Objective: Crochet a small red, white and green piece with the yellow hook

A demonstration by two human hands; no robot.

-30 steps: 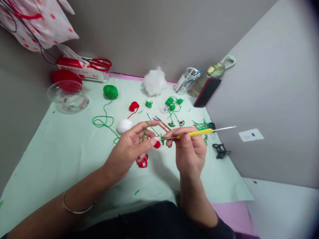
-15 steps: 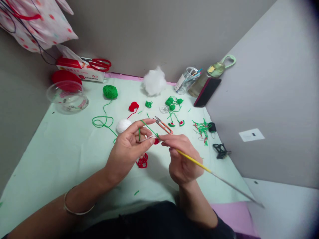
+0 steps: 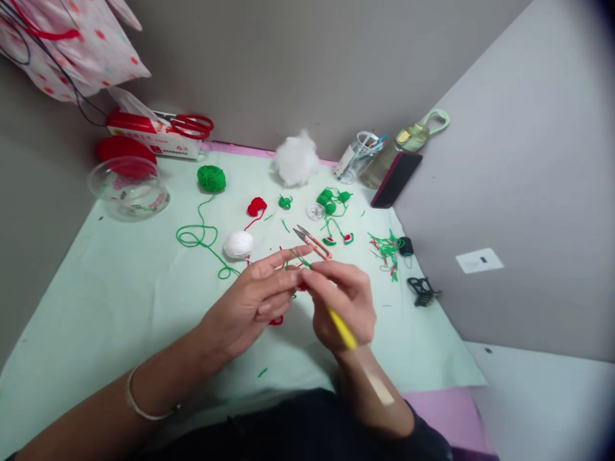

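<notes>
Between thumb and fingers, my left hand pinches a small red crochet piece, mostly hidden by the fingertips. Green yarn runs over its raised index finger. My right hand is closed around a crochet hook with a yellow handle, its tip hidden at the piece and its rear end blurred. Both hands meet at the fingertips. Orange-handled thread snips lie just beyond them. A white yarn ball sits left of the snips. Red crochet work shows below my left fingers.
A green yarn ball lies at the back left with a loose strand. White stuffing, a pen cup, a bottle and a phone stand behind. Yarn scraps and a black hair clip lie right.
The hook has swung from pointing right to pointing down toward my right forearm. My left fingers have drawn closer together, and my right hand has shifted slightly left.
</notes>
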